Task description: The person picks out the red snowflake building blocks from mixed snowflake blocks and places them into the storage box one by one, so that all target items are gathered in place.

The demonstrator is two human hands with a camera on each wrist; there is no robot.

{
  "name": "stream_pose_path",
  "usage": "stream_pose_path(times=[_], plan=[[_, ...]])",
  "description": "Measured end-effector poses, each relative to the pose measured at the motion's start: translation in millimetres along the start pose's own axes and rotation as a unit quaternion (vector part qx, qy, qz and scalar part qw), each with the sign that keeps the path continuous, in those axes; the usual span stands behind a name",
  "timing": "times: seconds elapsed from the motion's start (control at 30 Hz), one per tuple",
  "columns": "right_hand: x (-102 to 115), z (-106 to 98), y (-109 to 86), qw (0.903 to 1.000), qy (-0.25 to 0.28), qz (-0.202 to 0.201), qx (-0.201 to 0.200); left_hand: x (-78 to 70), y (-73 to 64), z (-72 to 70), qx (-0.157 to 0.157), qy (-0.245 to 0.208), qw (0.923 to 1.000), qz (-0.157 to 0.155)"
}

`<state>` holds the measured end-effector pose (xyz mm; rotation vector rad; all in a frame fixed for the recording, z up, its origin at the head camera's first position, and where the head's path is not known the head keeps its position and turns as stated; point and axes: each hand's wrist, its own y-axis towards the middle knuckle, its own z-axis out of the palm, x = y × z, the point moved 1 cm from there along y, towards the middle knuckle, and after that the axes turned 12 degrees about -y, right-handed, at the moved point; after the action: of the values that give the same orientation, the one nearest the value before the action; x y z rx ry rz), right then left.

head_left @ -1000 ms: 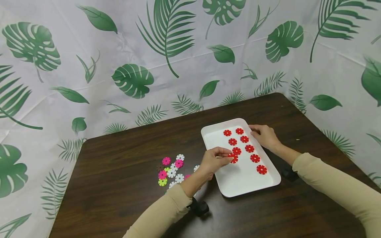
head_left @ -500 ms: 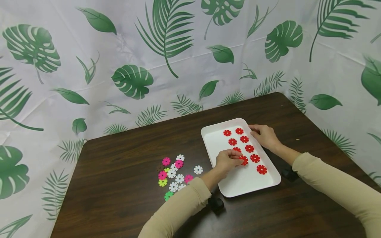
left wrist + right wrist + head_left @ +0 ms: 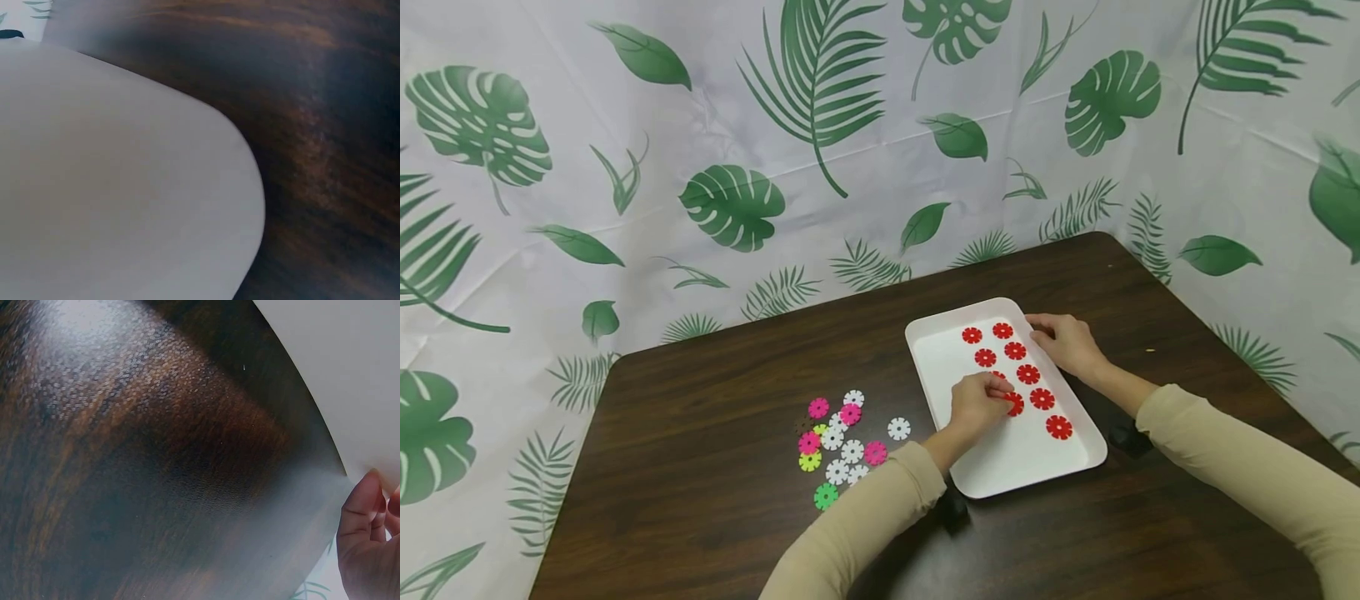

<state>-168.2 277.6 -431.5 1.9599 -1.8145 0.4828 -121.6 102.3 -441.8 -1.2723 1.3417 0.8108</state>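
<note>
A white tray (image 3: pixel 1000 475) with a low rim lies on the dark wooden table, with red notched plastic discs (image 3: pixel 1027 374) in two rows inside it. Over the tray, my left hand (image 3: pixel 976 407) pinches one red disc (image 3: pixel 1015 405) by its edge, low at the near end of the left row. Its fingers partly cover the disc just beyond. My right hand (image 3: pixel 1070 343) holds the tray's right rim near the far corner. In the right wrist view the thumb (image 3: pixel 362 512) lies against the tray's edge. The left wrist view shows only the tray's underside and table.
Left of the tray lies a loose, partly overlapping group of notched discs: white (image 3: pixel 852 452), pink (image 3: pixel 876 452), yellow (image 3: pixel 809 461) and green (image 3: pixel 826 497). My left sleeve (image 3: pixel 880 517) passes close by them. A leaf-patterned curtain (image 3: pixel 850 150) hangs behind the table.
My left hand has moved right across the tray with the red disc, from beside the left row toward the right row, and has come lower. The right hand stays at the rim.
</note>
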Motion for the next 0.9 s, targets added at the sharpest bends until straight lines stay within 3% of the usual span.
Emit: stream_pose_path(times=[0.3,0.9], plan=[[1.9,-1.1,-0.5,1.0,0.002,0.003,0.0,-2.0,1.4,0.3,-0.001,0.083,0.9955,0.047],[1.3,0.1,0.1,1.0,-0.006,0.006,-0.004,-0.9,1.6,2.6,-0.02,0.13,0.9887,0.072]])
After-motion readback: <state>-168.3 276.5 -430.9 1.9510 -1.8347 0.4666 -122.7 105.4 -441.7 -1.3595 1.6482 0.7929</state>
